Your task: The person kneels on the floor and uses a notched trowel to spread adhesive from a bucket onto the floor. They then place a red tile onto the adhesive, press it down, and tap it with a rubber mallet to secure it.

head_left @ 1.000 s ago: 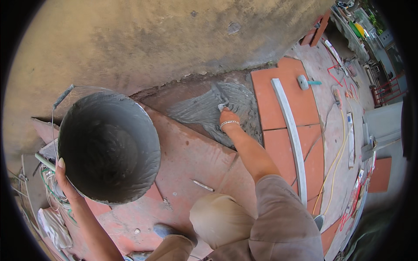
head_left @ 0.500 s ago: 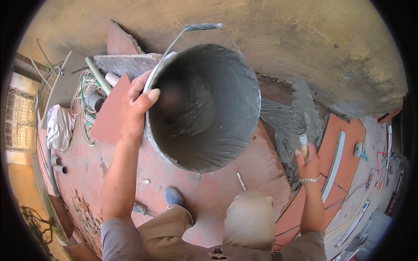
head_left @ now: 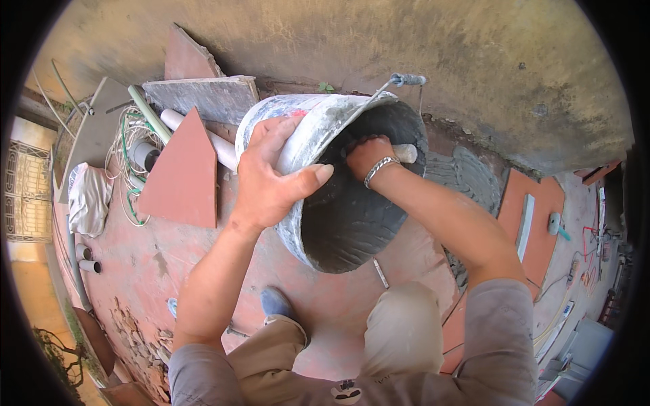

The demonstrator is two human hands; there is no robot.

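Observation:
A mortar-smeared white bucket (head_left: 276, 111) is tipped on its side in the air, its mouth facing right and toward me. My left hand (head_left: 274, 179) grips its side, fingers on the outer wall and thumb over the rim. Inside the mouth, my right hand (head_left: 369, 157) is closed round a trowel, whose pale handle end (head_left: 405, 153) sticks out beside the wrist. The blade is hidden in the bucket's shadow. Wet grey mortar coats the inner wall. Beyond the bucket, spread grey mortar (head_left: 470, 177) lies along the foot of the wall.
Red tiles (head_left: 512, 196) lie at the right, with a grey straightedge (head_left: 525, 227) and a mallet (head_left: 555, 222) on them. A cut red tile (head_left: 186, 179) stands at the left near coiled cable and pipes. A marker (head_left: 381, 273) lies by my knee. The stained wall (head_left: 474, 61) rises behind.
My right hand has gone from the mortar on the ground into the bucket with the trowel. My left hand has turned the bucket so its mouth faces more to the right.

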